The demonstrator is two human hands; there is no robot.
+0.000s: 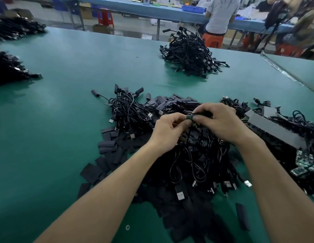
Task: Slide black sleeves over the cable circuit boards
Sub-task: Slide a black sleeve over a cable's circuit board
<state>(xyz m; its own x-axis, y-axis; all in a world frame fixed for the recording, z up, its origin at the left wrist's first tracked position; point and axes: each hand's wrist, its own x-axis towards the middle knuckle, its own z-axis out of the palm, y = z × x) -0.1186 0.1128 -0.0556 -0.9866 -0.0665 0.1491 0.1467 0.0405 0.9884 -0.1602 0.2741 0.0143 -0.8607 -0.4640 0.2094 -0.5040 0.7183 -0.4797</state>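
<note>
Above loose sleeves [242,216], circuit board [189,117] is pinched by left hand [167,130], black sleeve [202,114] by right hand [222,121]; sleeve mouth to be kept square.

Both forearms bare, reaching fwd from the bottom edge & converging near frame centre. Left forearm [100,190] is angling up to the right; right forearm [275,181] is angling up to the left. Left hand [167,128] is curling, back twd the camera, thumb & forefinger pinching one end of a small circuit board [189,117]. Right hand [221,121] is arching in from the opposite side, knuckles up, fingers [208,107] curling down, thumb tip pressing the same board. Hands are almost touching at the fingertips.
</note>
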